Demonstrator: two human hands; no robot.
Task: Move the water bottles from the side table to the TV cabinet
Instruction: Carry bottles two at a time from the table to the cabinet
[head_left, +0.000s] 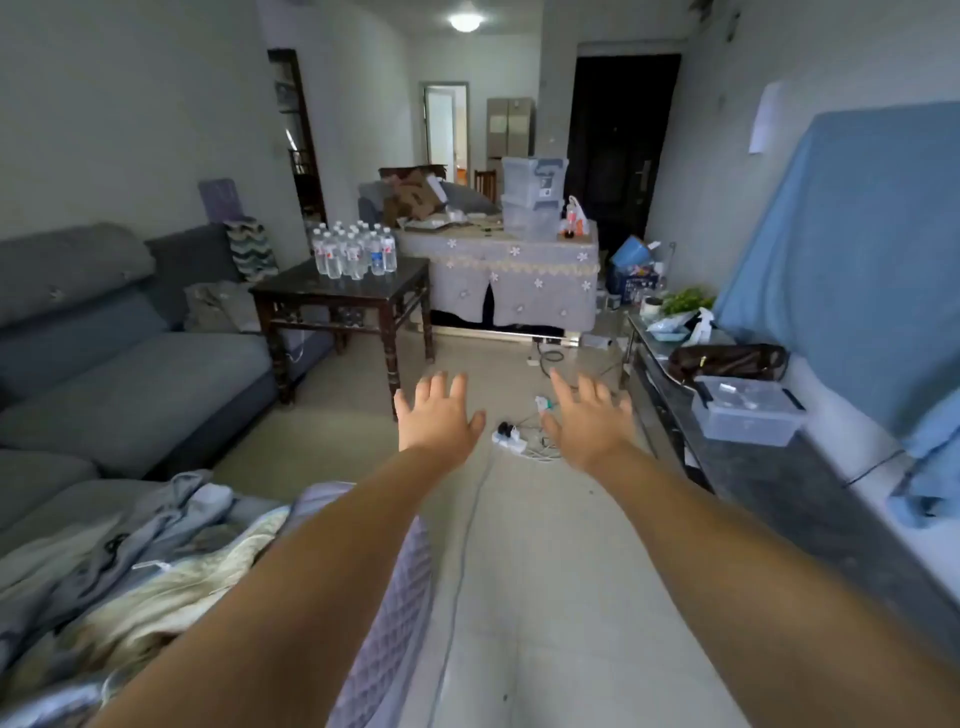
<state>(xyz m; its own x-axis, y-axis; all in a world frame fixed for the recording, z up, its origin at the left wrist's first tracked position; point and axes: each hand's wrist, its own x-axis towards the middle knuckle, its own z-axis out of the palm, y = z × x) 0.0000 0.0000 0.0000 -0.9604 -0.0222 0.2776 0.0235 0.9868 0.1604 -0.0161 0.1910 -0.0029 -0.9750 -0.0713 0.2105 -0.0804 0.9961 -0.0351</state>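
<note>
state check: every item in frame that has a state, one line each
water bottles: upright, clustered on the side table, none moved yet
side table: loaded with the bottles
TV cabinet: no bottles on it
clear lidded box: closed, on the cabinet
stacked storage bins: lids on
left hand: open, empty
right hand: open, empty
ceiling light: on

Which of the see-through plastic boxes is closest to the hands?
The flat clear box with black clips on the TV cabinet, just right of the right hand. The two stacked bins sit far back on the cloth-covered table.
</note>
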